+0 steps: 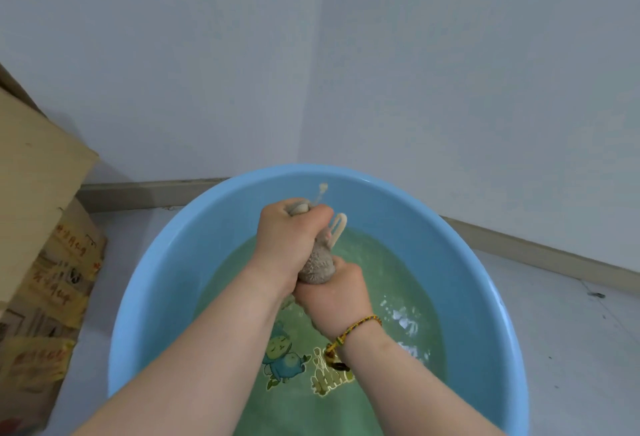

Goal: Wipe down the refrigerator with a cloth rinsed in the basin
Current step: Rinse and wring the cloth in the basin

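Both hands are closed tight round the cloth [317, 262], which sits in the centre of the frame, bunched into a short thick roll and held just above the water [381, 262]. The left hand [287, 238] grips the farther end, higher in the frame, and the right hand [334, 293], with a beaded bracelet [360, 323] at the wrist, grips the nearer end just below it. With the fists stacked this close along the roll, this looks like wringing: opposite twists on a short length squeeze hardest. Holding it over the middle of the blue basin [156, 280] lets the runoff fall back into the basin rather than onto the floor [571, 331]. Ripples and glints in the lower right of the water fit dripping. A pale hanging loop [337, 228] sticks out of the cloth beside the left hand, left free of the grip. The basin stands on the floor near the wall corner, with cardboard boxes [45, 228] at the left edge. The refrigerator is not in view, so the wiping itself seems yet to come.
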Demonstrator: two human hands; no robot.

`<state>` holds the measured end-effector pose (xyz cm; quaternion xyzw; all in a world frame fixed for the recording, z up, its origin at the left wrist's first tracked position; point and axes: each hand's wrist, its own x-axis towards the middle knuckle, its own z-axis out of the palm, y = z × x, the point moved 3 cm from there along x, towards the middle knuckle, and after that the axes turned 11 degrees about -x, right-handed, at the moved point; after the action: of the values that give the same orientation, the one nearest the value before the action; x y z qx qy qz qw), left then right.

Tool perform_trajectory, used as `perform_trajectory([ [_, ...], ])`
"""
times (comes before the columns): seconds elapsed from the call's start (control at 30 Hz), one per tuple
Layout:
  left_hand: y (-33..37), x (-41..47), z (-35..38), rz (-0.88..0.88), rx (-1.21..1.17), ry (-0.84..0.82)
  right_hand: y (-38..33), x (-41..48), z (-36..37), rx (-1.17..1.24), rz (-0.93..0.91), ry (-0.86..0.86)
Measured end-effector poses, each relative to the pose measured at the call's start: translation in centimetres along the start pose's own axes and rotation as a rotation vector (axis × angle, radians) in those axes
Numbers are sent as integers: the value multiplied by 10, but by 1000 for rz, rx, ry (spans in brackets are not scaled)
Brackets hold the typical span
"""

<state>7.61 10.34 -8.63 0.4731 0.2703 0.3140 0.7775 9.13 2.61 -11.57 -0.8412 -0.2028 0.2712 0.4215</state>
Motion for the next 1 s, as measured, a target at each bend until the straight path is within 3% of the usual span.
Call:
perform_trajectory([
  [0.1,-4,-2,-1,-64,31,-64,1,-3,-1,30,13,-166],
  [0.4,-10,-2,1,-109,-106,-163,9,-10,3,380,71,-439],
  [0.47,-13,-2,-4,-146,-100,-124,9,-10,-1,387,70,-505],
  [0.57,-8,-5,-3,-282,-170,-228,4,-9,-19,318,27,-586],
  [0.63,-2,-4,-3,-396,-379,-297,-1,-6,-37,150,-47,-512],
  [0.7,6,-2,-4,-475,-604,-261,-3,-2,-54,-108,-189,-360],
  [0.77,12,-3,-6,-488,-708,-177,-9,2,-62,-437,-471,-113],
  [0.87,7,-9,-3,-492,-564,-60,-10,5,-71,-923,-994,355],
  [0.93,-4,-12,-3,-543,-383,-73,-9,9,-73,-1032,-1224,477],
  [1.0,-14,-19,-5,-669,-254,-238,-13,9,-73,-1086,-1383,543],
])
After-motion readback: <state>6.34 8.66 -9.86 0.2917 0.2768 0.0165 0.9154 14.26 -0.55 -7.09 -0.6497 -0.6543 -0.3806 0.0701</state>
